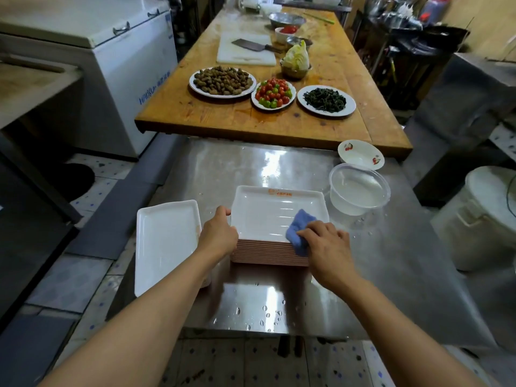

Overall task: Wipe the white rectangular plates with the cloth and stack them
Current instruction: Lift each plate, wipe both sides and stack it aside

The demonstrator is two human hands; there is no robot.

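At the centre of the frame, slightly below the middle, a white rectangular plate [275, 212] lies on top of a tall stack of plates [268, 251] whose pinkish-brown edges show in a tight column on the steel worktop [391, 255]. The plate looks like stiff, light melamine with a raised rim and an orange mark along its far edge; water beads on the worktop around it, so the glossy surface is probably wet and slippery, and a hold on the rim at a side edge seems safer than one on the flat. The left hand [219, 233] reaches in from the lower left with the forearm straight, its fingers curled over the plate's left rim, steadying it. The right hand [325, 247] comes from the lower right, wrist bent slightly inward, fingers bunched and gripping a blue cloth [300, 233] pressed on the plate's near right corner; the cloth is soft and crumpled, folding under the fingers and hanging over the edge of the stack. Left of centre, a second stack [166, 244] with another white plate on top sits just beside the left wrist. To the right stand a clear plastic tub [358, 188] and a small cherry-patterned bowl [360, 155].
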